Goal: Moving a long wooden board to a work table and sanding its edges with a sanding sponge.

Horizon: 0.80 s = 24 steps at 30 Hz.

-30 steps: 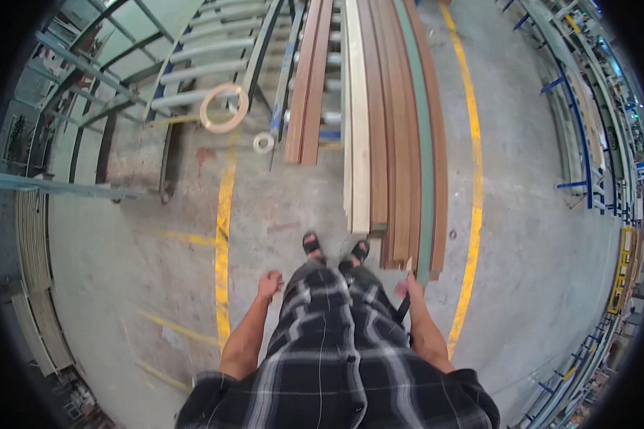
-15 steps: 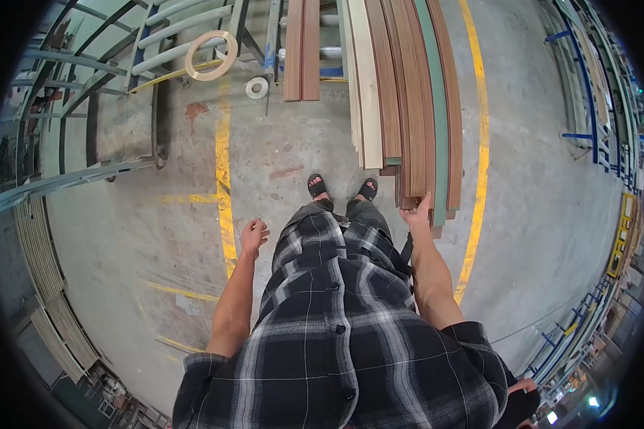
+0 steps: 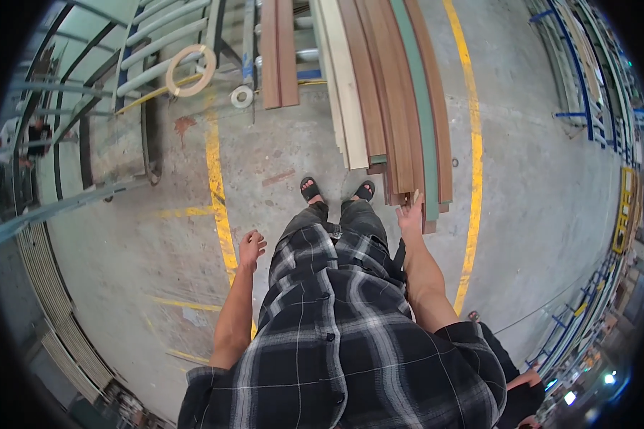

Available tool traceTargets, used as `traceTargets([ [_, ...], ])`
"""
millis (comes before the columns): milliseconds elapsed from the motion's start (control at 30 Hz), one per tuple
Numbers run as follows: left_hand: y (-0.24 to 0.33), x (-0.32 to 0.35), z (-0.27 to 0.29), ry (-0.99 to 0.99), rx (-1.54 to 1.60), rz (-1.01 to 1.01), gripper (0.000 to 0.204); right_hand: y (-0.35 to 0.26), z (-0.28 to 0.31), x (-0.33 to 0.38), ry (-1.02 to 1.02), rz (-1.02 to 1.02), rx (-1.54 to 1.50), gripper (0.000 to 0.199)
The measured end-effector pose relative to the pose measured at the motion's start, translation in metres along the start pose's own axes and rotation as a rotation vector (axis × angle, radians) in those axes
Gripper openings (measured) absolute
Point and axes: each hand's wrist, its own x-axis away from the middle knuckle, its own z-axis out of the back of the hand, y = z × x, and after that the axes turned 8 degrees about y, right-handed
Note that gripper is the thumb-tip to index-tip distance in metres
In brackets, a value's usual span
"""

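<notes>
On our far left a grey metal rack (image 3: 71, 193) with bent rails stands over the concrete floor (image 3: 551, 214), and beyond it lie two rings: a large tan ring (image 3: 192, 69) and a small white ring (image 3: 242, 96). A yellow floor stripe (image 3: 218, 193) runs down toward our left hand (image 3: 250, 247), which hangs loosely half-curled at our side, grasping nothing and well apart from the wood. Between the hands we see our two black sandals (image 3: 336, 191) below the plaid shirt. Our right hand (image 3: 410, 214) is the nearer one to the stack of long wooden boards (image 3: 401, 107): its fingers are spread and reach the near ends of the boards, touching or just short of them, we cannot tell which, and they do not close on any board. The boards lie straight ahead and slightly right of that hand, long axes running away from us. We count roughly seven in this stack, brown ones, one cream and one green, with two more brown boards (image 3: 277, 50) apart to the left. A second yellow stripe (image 3: 472, 157) runs along the right.
</notes>
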Motion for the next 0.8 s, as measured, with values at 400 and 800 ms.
traceTargets([
  [400,0.01,0.022,-0.059,-0.112,-0.283,-0.072,0.037,-0.026,0.01,0.006,-0.072,-0.096,-0.237,0.064],
  [800,0.123,0.057,-0.162,-0.185,-0.335,-0.276,0.047,-0.012,0.019,-0.034,-0.004,-0.11,-0.022,0.056],
])
